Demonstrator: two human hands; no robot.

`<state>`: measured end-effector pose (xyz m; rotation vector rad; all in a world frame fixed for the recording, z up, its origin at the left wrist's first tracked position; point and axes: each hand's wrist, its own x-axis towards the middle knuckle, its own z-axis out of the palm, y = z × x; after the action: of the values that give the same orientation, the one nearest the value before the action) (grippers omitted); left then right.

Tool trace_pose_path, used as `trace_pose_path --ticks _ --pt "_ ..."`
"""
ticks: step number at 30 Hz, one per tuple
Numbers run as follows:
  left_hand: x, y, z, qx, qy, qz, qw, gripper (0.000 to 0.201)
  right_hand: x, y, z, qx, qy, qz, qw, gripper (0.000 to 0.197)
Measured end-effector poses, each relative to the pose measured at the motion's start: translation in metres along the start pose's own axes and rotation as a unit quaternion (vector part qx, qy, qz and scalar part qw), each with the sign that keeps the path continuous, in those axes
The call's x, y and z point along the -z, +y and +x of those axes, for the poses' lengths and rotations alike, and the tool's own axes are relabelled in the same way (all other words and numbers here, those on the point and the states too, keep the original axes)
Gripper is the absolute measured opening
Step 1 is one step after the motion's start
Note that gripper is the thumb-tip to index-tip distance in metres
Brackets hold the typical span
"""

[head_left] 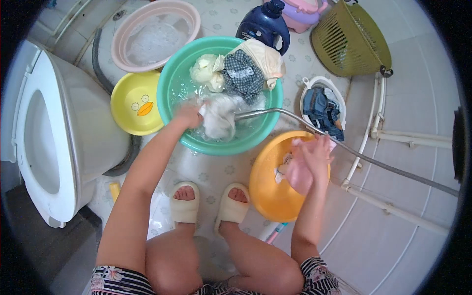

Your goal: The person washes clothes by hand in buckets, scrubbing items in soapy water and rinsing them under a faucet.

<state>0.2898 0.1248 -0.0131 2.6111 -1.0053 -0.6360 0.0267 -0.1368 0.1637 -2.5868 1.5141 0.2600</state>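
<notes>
Left hand (188,116) is clamped on a white garment (219,118) in the green basin (179,73) at frame centre (metal hose (344,147) running in from the lower right), the cloth lying just right of that grip, while the right hand (314,152) presses, fingers spread, on pink cloth (299,177) in the orange basin (265,191).

Pretty cramped floor. The green basin (179,83) was ringed by the yellow duck basin (129,105), the pink basin (123,42) and the dark detergent bottle (265,24), nearly touching all round. The metal hose (314,129) cut across between the green basin and the orange basin (268,191), right over the path between the two. Open tile lay at right, past the white rails (373,142). The toilet (54,132) blocked the left.
</notes>
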Motion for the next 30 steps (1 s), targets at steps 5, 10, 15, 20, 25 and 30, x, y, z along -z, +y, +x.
trace_pose_path --ticks 5,10,15,20,25,30 --pt "-0.024 -0.061 0.037 0.125 0.054 0.181 0.974 0.038 -0.038 -0.096 -0.005 0.193 -0.096 0.366 0.905 0.043" --pt "0.051 0.042 0.007 0.093 0.149 -0.56 0.809 0.022 -0.051 -0.152 0.013 -0.007 -0.336 0.628 0.702 0.042" --pt "0.136 0.159 -0.056 -0.102 0.131 -0.554 0.816 0.026 -0.063 -0.185 0.031 -0.062 -0.485 0.772 0.406 0.053" --pt "0.106 0.175 -0.059 -0.236 0.272 -0.367 0.858 0.017 -0.077 -0.194 0.02 -0.086 -0.475 0.816 0.318 0.038" --pt "0.094 0.069 -0.031 -0.087 0.359 -0.159 0.916 0.017 -0.075 -0.204 0.021 0.018 -0.341 0.796 0.5 0.027" --pt "0.148 0.022 -0.042 -0.004 0.406 -0.023 0.914 0.017 -0.003 -0.181 0.035 0.273 -0.078 0.57 0.771 0.043"
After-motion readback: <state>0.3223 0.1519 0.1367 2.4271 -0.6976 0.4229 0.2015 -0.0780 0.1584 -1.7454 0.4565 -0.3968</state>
